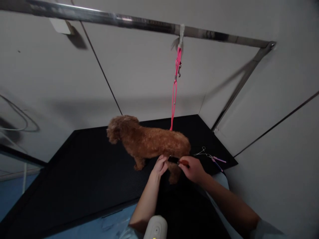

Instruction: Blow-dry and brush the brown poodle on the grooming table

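On black table [82,172], brown dog [149,141] standing, tethered by pink leash [175,89]. Left hand [159,167] steadying flank, fingers curled; right hand [193,169] gripping dark comb [173,160] (partly hidden). Best working gently, short strokes, avoiding scissors [209,155] nearby.

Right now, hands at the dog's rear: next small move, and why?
Probably draw the comb in the right hand down through the coat on the hind leg. The left hand already steadies the dog at its flank, and the pink leash keeps it standing.
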The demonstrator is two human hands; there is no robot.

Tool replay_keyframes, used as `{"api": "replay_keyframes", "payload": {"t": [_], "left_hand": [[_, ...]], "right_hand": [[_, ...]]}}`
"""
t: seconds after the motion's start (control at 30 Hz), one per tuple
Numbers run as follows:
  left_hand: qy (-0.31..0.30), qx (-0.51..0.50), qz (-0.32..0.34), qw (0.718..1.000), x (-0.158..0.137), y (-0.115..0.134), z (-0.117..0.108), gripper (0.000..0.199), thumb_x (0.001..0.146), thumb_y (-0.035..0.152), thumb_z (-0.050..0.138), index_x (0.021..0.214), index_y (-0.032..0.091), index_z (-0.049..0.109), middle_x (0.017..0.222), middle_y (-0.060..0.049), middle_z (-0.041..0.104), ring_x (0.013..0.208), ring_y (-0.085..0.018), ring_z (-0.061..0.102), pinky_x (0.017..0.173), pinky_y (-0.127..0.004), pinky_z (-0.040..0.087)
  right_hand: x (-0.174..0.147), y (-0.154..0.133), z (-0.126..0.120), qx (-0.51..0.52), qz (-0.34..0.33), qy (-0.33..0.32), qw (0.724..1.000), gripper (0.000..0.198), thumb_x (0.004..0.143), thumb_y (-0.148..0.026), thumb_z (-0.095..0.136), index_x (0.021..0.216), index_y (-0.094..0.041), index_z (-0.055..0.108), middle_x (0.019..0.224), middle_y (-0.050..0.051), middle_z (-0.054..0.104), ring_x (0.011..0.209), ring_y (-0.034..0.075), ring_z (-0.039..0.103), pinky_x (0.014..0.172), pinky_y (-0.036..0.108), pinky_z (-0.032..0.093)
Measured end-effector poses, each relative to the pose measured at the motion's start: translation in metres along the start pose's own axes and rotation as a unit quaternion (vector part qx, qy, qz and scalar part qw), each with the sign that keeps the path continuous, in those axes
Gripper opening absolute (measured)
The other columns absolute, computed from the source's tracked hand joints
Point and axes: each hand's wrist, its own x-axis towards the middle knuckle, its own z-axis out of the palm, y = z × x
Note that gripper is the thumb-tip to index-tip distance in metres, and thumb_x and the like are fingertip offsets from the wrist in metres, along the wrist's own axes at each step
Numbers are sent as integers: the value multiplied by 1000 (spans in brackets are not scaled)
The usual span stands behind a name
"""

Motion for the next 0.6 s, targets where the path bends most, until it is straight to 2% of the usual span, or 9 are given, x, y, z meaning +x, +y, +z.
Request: {"api": "replay_keyframes", "payload": {"t": [0.07,0.13,0.23,0.3,0.33,0.43,0.5,0.53,0.6], "left_hand": [[-25,-13,17,999,-4,0,3,15,58,9,76,71,14,69,72,-4,73,67,-17,69,72,-27,52],[-32,-21,31,999,-5,-1,1,17,60,11,76,75,15,70,77,-5,74,72,-18,69,76,-28,53],[-23,-28,20,999,-4,-1,-6,7,64,15,72,69,15,67,72,-4,74,67,-17,68,72,-28,53],[-24,-35,9,999,-4,0,-10,2,66,15,68,66,15,66,70,-5,73,67,-17,68,73,-29,53],[-29,-41,7,999,-4,1,-11,2,67,15,66,68,14,67,73,-6,74,71,-19,69,76,-30,52],[-46,-62,7,997,-5,5,-10,16,69,14,61,82,12,70,89,-10,75,87,-21,69,87,-33,49],[-50,-70,7,996,-6,7,-9,20,71,15,60,86,11,71,90,-10,75,90,-22,69,89,-34,48],[-50,-71,4,996,-6,8,-10,17,70,15,59,82,11,71,85,-10,75,85,-21,69,87,-33,49],[-48,-66,-9,997,-5,9,-11,11,69,15,58,69,13,69,69,-7,73,70,-19,68,80,-31,50]], "right_hand": [[-1,-2,-11,-8,-31,86,996,9,86,-26,54,91,-23,61,83,7,69,79,20,65,74,32,49],[-6,-6,-11,-16,-49,96,994,8,87,-26,54,90,-23,61,81,7,67,78,20,64,73,33,49],[-10,-12,1,-14,-58,-41,997,6,84,-23,55,84,-22,61,77,4,63,69,17,60,64,28,48],[-4,-14,4,-2,-66,-83,994,5,83,-21,55,82,-21,60,80,4,63,69,16,59,63,27,48],[1,-15,1,5,-70,-64,995,5,83,-20,55,82,-21,60,82,5,63,73,17,60,66,28,49],[13,-17,-15,17,-89,78,993,9,85,-18,54,90,-22,59,89,7,65,90,21,62,82,35,50],[15,-20,-18,13,-108,109,988,11,86,-19,53,94,-23,59,95,8,67,98,22,63,89,38,49],[14,-21,-16,10,-114,80,990,11,86,-19,53,93,-23,59,96,8,68,98,22,63,88,37,50],[12,-23,-8,5,-108,-29,994,8,86,-20,52,88,-23,60,89,6,69,86,19,66,79,32,52]]}}
